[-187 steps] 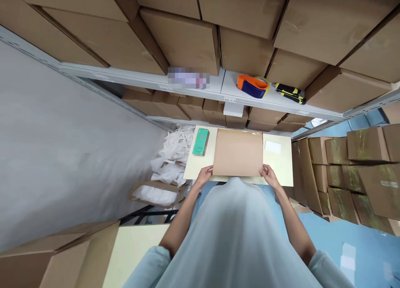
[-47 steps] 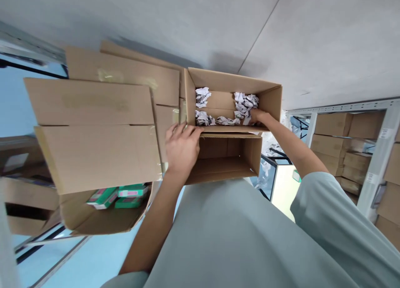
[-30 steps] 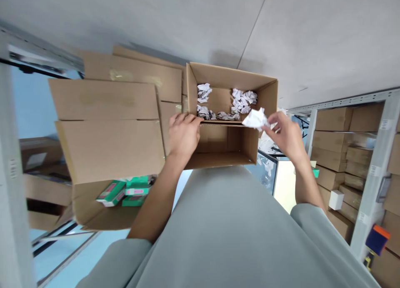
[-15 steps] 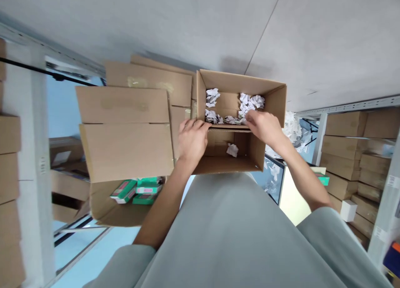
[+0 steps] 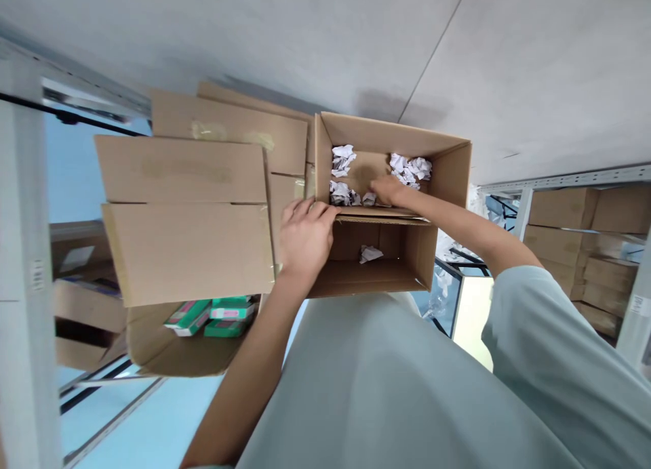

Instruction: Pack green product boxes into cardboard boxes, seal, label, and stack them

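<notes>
While left hand [image 5: 305, 235] clamps the front rim of the small open carton [image 5: 373, 279], right hand [image 5: 387, 188] closes on crumpled paper wads [image 5: 342, 192] in the deeper carton [image 5: 447, 164] behind. Light, soft, springy stuff; best pinched loosely by the bulk.

Open brown box [image 5: 447, 171] — crumpled white paper [image 5: 409, 169] inside, one wad [image 5: 369, 253] nearer.
</notes>
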Demonstrator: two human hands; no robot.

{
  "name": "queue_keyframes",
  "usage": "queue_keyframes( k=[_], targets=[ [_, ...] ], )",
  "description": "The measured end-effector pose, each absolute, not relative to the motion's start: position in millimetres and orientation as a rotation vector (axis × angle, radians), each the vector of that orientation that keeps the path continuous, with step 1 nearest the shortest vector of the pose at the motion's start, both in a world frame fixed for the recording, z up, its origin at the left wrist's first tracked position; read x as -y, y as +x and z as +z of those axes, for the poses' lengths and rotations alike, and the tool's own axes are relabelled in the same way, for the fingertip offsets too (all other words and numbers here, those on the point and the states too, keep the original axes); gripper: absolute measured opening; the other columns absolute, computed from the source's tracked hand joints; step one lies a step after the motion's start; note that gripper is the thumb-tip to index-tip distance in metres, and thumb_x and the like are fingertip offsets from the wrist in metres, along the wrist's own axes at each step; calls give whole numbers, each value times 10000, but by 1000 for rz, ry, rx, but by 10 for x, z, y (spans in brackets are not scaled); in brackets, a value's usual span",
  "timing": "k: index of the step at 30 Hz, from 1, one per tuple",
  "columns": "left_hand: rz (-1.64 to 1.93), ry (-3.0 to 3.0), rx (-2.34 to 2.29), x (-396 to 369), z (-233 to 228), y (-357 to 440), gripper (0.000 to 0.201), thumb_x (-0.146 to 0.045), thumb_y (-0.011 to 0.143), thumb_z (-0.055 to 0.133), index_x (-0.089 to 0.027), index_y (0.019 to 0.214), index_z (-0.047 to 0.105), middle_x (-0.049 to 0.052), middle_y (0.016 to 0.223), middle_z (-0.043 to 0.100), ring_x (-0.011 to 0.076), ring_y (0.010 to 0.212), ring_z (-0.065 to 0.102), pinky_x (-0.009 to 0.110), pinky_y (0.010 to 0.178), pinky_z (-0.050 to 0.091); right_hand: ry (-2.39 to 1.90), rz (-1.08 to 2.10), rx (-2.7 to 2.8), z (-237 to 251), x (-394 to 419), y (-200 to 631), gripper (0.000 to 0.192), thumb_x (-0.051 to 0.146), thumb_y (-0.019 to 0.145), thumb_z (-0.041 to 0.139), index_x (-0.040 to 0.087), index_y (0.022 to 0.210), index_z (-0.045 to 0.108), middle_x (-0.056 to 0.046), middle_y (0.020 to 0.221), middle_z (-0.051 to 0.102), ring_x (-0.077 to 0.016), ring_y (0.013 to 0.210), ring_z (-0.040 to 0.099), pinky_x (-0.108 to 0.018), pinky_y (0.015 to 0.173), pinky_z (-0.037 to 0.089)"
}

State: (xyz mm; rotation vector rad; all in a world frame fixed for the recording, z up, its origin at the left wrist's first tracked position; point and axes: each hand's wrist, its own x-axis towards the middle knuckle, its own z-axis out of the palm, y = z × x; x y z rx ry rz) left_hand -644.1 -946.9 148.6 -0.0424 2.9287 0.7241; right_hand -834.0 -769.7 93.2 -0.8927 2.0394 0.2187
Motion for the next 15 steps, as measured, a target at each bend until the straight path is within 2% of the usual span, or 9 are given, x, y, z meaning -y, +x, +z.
queue_keyframes(
  k=[3,5,10,12,15],
  targets=[
    [712,-34,-2925,9457,1494,-6469,454,-92,970,557,-297,1264,835,113,1194,818,372,1347,673,610,1245,460,-883,257,-2198,1356,7509,-8370,398,197,1033,679,110,1411,770,-262,1404,794,-402,1323,763,-433,1072,590],
    [719,-46,-2927,9446,1490,-6487,435,-97,983,540,-294,1235,835,108,1188,816,368,1335,672,611,1241,462,-836,132,-2357,1764,7290,-8282,383,241,1058,632,168,1412,758,-202,1350,822,-391,1272,772,-429,1042,585],
    [812,-87,-2909,9421,1456,-6502,397,-127,1016,526,-296,1219,823,102,1218,806,369,1338,653,624,1252,444,-626,-278,-2562,2681,6688,-7504,379,268,1079,562,225,1418,725,-106,1286,826,-275,1015,779,-352,928,572],
    [843,-80,-2907,9418,1450,-6497,396,-134,1020,529,-297,1240,815,97,1222,803,366,1334,650,626,1259,436,-573,-359,-2525,2769,6549,-7111,357,269,1077,559,246,1386,736,-84,1279,821,-244,938,768,-337,891,571],
    [862,-68,-2897,9419,1468,-6490,399,-136,1024,530,-290,1267,807,98,1224,800,363,1337,648,628,1271,420,-512,-219,-2459,2651,6505,-6704,348,261,1094,541,244,1372,751,-98,1289,807,-256,958,775,-337,851,557]
  ],
)
